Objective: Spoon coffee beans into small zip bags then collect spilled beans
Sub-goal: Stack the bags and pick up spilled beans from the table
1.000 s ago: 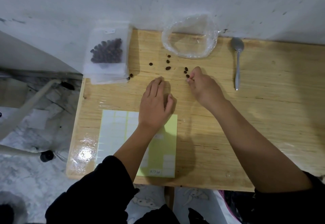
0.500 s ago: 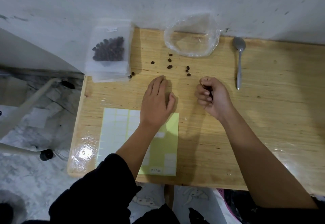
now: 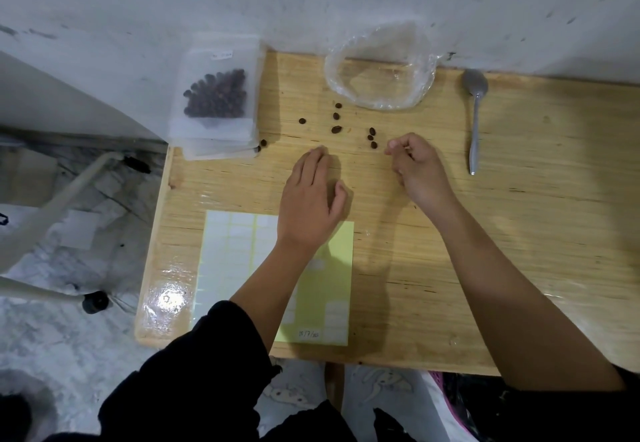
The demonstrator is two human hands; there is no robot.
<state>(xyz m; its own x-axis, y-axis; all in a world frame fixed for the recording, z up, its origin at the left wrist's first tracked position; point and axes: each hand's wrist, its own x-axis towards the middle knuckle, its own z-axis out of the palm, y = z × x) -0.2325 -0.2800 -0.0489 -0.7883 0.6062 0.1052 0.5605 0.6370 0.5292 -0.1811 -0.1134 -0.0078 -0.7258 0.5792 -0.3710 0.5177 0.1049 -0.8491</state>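
Several loose coffee beans (image 3: 336, 129) lie scattered on the wooden table (image 3: 519, 233), with a cluster of three (image 3: 372, 137) just left of my right hand's fingertips. My right hand (image 3: 417, 167) hovers there with fingers curled in and thumb against forefinger, apparently holding picked-up beans; its palm is hidden. My left hand (image 3: 311, 199) rests flat, palm down, fingers straight, below the beans. A small zip bag (image 3: 214, 95) holding beans lies on a stack of bags at the back left corner. One bean (image 3: 263, 143) sits against that stack.
A crumpled clear plastic bag (image 3: 381, 74) lies open against the wall. A metal spoon (image 3: 475, 119) lies right of my right hand. A yellow sheet of white labels (image 3: 239, 251) lies under my left forearm. A white frame (image 3: 52, 206) stands on the floor left of the table.
My right hand pinched at the beans, pulled back into a curled fist, then moved forward again to the bean cluster. My left hand stayed flat in place.
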